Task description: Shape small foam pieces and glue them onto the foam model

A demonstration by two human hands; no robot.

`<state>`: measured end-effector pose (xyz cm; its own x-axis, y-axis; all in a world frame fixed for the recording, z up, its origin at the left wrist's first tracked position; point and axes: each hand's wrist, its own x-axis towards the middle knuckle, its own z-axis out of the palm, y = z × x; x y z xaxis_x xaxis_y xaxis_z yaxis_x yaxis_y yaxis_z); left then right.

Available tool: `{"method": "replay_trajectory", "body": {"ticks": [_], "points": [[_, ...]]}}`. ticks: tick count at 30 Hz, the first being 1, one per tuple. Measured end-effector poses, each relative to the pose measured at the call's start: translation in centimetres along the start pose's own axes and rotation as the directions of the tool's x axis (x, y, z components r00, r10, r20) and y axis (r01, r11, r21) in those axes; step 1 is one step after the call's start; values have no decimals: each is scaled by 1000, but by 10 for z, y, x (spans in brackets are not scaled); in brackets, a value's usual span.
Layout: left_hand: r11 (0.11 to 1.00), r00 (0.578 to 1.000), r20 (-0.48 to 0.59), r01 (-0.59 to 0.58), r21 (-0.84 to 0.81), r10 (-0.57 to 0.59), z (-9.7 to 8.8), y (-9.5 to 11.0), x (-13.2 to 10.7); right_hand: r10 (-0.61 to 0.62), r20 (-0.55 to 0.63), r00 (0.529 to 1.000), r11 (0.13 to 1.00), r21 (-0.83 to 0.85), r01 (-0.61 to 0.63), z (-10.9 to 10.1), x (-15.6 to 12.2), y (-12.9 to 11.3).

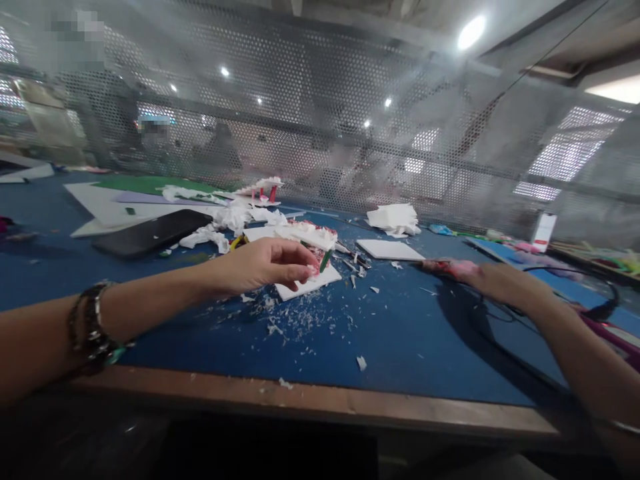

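My left hand (273, 265) is above the middle of the table, thumb and fingers pinched together. Whatever lies between the fingertips is too small to make out. Just beyond it is a small model of white foam (313, 233) with red-stained parts and a green strip (325, 260), resting on a white base board (320, 283). Whether the fingers touch the model is unclear. Over on the right, my right hand (500, 283) reaches forward, smeared by motion, close to a reddish object (436, 266) whose kind I cannot tell. Its fingers are not distinct.
White scraps litter the blue table (410, 333). A black phone-like slab (153, 232) and crumpled tissue (233, 217) lie left. Farther back are a white foam piece (390, 249) and folded tissues (394, 219). A dark cable (510, 353) loops at right. Perforated metal (300, 100) stands behind.
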<state>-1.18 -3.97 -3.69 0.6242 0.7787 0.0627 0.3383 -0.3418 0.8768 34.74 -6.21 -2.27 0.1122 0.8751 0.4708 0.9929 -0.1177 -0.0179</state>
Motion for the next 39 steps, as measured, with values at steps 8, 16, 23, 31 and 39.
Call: {"method": "replay_trajectory", "body": {"ticks": [8,16,23,31,39], "points": [[989,997,83,13,-147,-1,17,2,5,-614,-152,774,664,431,611,-27,-39,-125],[975,985,170,7,-222,32,21,0,0,-634,-392,667,431,537,725,-7,-67,-165],[940,987,161,31,-340,26,27,-3,0,-674,-381,634,419,509,752,-13,-66,-164],[997,991,131,-14,-71,24,11,5,1,-588,-222,777,449,710,543,-13,-54,-153],[765,978,-196,74,640,70,-30,-6,11,-459,-78,885,561,747,357,-2,-30,-136]]}}
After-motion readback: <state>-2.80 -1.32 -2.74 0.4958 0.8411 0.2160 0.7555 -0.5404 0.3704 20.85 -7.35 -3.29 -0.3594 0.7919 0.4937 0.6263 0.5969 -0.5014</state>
